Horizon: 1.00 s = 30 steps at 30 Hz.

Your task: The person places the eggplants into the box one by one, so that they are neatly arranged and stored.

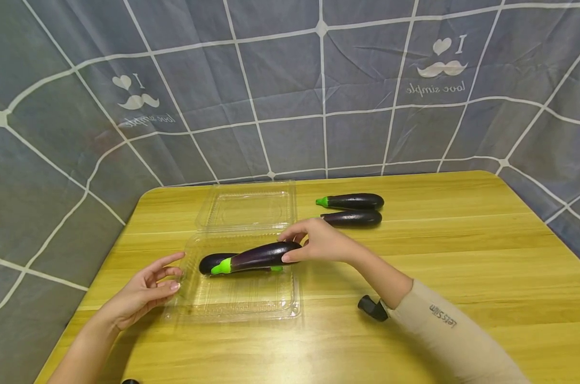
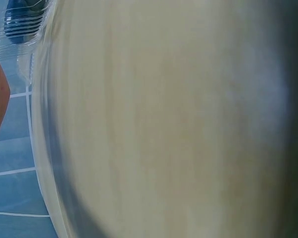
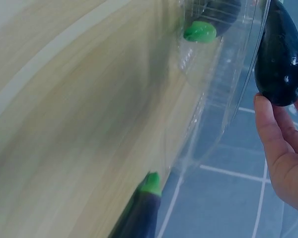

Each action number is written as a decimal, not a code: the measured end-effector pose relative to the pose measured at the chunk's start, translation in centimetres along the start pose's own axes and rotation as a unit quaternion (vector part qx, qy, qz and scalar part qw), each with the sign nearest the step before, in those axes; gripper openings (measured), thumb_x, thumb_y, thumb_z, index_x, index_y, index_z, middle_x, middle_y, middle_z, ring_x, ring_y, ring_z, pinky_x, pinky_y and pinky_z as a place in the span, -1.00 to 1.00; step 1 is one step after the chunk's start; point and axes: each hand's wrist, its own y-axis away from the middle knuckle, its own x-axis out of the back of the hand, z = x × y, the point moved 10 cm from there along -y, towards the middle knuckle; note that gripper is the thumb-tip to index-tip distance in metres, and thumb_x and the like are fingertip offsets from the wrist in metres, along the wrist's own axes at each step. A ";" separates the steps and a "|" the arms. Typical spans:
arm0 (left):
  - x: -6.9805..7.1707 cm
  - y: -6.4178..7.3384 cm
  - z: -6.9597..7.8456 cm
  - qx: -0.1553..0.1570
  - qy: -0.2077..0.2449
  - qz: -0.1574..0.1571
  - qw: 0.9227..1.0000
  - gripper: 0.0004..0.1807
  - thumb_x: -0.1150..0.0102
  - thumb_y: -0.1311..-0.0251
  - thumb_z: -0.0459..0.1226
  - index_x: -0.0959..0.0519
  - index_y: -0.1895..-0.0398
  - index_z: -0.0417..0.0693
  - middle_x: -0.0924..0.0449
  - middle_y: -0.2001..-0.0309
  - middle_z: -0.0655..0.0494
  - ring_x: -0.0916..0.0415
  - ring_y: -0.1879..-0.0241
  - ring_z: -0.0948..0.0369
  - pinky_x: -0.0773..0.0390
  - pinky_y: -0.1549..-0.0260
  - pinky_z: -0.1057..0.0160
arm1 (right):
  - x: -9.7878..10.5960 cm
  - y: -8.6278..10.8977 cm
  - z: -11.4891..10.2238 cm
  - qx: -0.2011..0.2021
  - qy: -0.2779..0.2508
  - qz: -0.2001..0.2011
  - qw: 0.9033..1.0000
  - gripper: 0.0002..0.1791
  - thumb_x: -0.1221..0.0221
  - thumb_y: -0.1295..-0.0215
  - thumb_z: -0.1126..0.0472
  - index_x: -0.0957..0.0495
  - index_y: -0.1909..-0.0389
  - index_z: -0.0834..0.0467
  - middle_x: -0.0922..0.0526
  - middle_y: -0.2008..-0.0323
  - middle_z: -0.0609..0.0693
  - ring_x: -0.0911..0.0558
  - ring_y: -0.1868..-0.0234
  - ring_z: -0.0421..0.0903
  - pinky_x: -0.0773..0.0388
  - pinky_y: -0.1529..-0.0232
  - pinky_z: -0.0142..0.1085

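My right hand [image 1: 321, 242] grips an eggplant [image 1: 258, 256] by its thick end, over the base of a clear plastic clamshell box [image 1: 242, 306]. Its green stem points left. Beneath it a second eggplant [image 1: 212, 262] lies in the box, partly hidden, with its stem to the right. At the box's left wall is my left hand [image 1: 143, 290], fingers loosely bent, thumb beside the rim, holding nothing. In the right wrist view the fingers [image 3: 268, 119] hold the rounded end of the gripped eggplant [image 3: 282, 59].
Two more eggplants, a rear one [image 1: 357, 201] and a front one [image 1: 354, 218], lie on the wooden table [image 1: 438, 240] right of the box. The box's lid [image 1: 251, 205] is folded back behind its base. A grey checked cloth [image 1: 290, 85] hangs behind the table.
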 end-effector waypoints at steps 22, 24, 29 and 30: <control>-0.1 -0.1 0.1 -0.002 0.003 -0.003 1.000 -0.37 0.12 -0.28 -0.57 -0.25 -0.33 0.18 -0.41 0.06 0.21 -0.48 0.23 0.38 -0.54 0.26 0.42 | -4.0 -3.1 -1.8 0.029 0.059 -0.031 0.997 -0.66 -0.36 -0.07 0.15 -0.63 0.11 0.16 -0.64 0.14 -0.03 -0.53 0.20 -0.16 -0.45 0.18 -0.41; -0.1 -0.1 0.1 -0.003 0.005 -0.003 1.000 -0.36 0.12 -0.28 -0.57 -0.25 -0.33 0.17 -0.40 0.06 0.21 -0.48 0.23 0.38 -0.54 0.25 0.41 | -4.4 -3.2 -1.9 0.031 0.068 -0.032 0.997 -0.66 -0.36 -0.06 0.14 -0.64 0.11 0.16 -0.65 0.18 -0.04 -0.52 0.23 -0.17 -0.44 0.20 -0.42; -0.2 -0.1 0.1 -0.006 0.009 -0.006 1.000 -0.36 0.13 -0.27 -0.58 -0.24 -0.34 0.16 -0.41 0.06 0.20 -0.48 0.23 0.38 -0.53 0.24 0.42 | -5.0 -3.3 -1.7 0.026 0.075 -0.032 0.996 -0.66 -0.36 -0.06 0.14 -0.64 0.11 0.14 -0.65 0.17 -0.05 -0.51 0.24 -0.18 -0.44 0.22 -0.43; -0.2 -0.1 0.1 -0.007 0.010 -0.007 1.000 -0.36 0.13 -0.27 -0.58 -0.24 -0.34 0.16 -0.41 0.06 0.20 -0.48 0.22 0.38 -0.53 0.24 0.42 | -5.1 -3.3 -1.7 0.025 0.076 -0.032 0.996 -0.66 -0.36 -0.07 0.14 -0.64 0.11 0.14 -0.65 0.16 -0.05 -0.51 0.23 -0.18 -0.44 0.22 -0.43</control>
